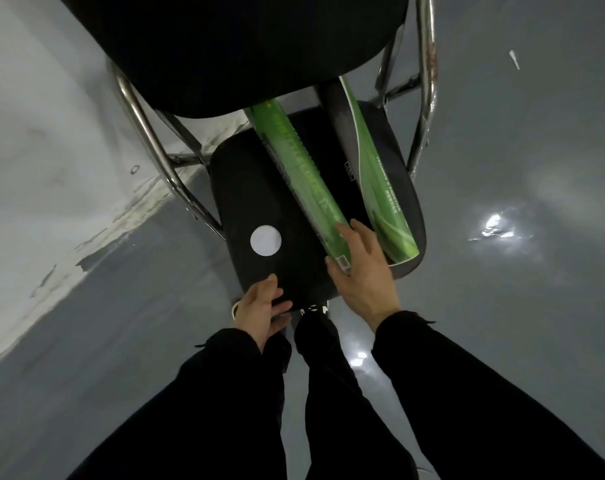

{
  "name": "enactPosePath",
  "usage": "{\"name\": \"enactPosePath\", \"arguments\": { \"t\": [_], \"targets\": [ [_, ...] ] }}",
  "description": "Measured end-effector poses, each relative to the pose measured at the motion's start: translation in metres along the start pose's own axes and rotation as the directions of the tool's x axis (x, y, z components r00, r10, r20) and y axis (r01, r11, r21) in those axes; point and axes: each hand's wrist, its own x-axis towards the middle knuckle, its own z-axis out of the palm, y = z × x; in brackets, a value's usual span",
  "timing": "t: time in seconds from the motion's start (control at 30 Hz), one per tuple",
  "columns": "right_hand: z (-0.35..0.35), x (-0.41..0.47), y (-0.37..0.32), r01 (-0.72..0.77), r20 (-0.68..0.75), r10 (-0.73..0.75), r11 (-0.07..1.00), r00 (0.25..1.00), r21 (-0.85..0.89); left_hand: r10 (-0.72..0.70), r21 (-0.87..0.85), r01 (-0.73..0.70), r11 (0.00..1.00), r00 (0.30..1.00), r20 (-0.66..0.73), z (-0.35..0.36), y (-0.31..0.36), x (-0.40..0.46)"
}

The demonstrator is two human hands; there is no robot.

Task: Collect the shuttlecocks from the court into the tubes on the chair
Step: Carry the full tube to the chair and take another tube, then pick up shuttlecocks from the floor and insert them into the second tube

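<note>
My right hand [360,271] curls round the near end of a green tube [301,181] lying on the chair [259,188] seat. My left hand [261,308] rests with relaxed fingers on the chair's front edge, beside a white disc [265,240].

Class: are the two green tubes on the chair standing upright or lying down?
Lying down: both tubes rest lengthwise on the chair seat.

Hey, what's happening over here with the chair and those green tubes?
A person in black sleeves stands at a black chair that carries two green shuttlecock tubes. Their right hand grips the near end of the left tube; the right tube lies beside it, untouched. The left hand rests at the seat's front edge. A white round lid lies on the seat.
</note>
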Motion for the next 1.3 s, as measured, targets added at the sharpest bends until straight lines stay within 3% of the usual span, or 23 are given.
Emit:
{"name": "enactPosePath", "arguments": {
  "t": [0.07, 0.17, 0.33, 0.63, 0.8, 0.93, 1.07, 1.3],
  "targets": [
    [0.018, 0.008, 0.0, -0.129, 0.122, 0.135, 0.99, 0.983, -0.06, -0.002, -0.032, 0.002, 0.999, 1.0, -0.002, -0.003, 0.001, -0.003],
    [0.03, 0.015, -0.001, -0.291, 0.136, 0.302, 0.952, 0.944, -0.097, 0.02, -0.047, -0.019, 0.999, 1.0, 0.017, -0.017, 0.006, -0.01],
    [0.014, -0.013, -0.038, -0.401, 0.103, 0.389, 0.902, 0.915, 0.162, 0.067, -0.022, -0.066, 0.998, 0.997, 0.05, -0.04, 0.025, -0.028],
    [-0.05, -0.168, -0.104, -0.448, 0.005, 0.521, 0.729, 0.854, 0.517, 0.136, 0.198, -0.215, 0.956, 0.927, 0.35, -0.045, 0.039, -0.104],
    [-0.076, -0.274, -0.129, -0.421, -0.046, 0.573, 0.651, 0.818, 0.631, 0.046, 0.424, -0.29, 0.858, 0.866, 0.498, -0.027, 0.012, -0.164],
    [-0.076, -0.352, -0.134, -0.392, -0.112, 0.679, 0.542, 0.726, 0.744, -0.058, 0.551, -0.366, 0.75, 0.793, 0.606, -0.01, -0.05, -0.207],
    [-0.054, -0.437, -0.127, -0.349, -0.211, 0.768, 0.493, 0.605, 0.797, -0.155, 0.669, -0.416, 0.616, 0.768, 0.621, -0.007, -0.131, -0.242],
    [-0.009, -0.619, -0.118, -0.015, -0.29, 0.9, 0.312, 0.326, 0.95, -0.313, 0.774, -0.469, 0.426, 0.726, 0.612, -0.031, -0.299, -0.309]
  ]
}}
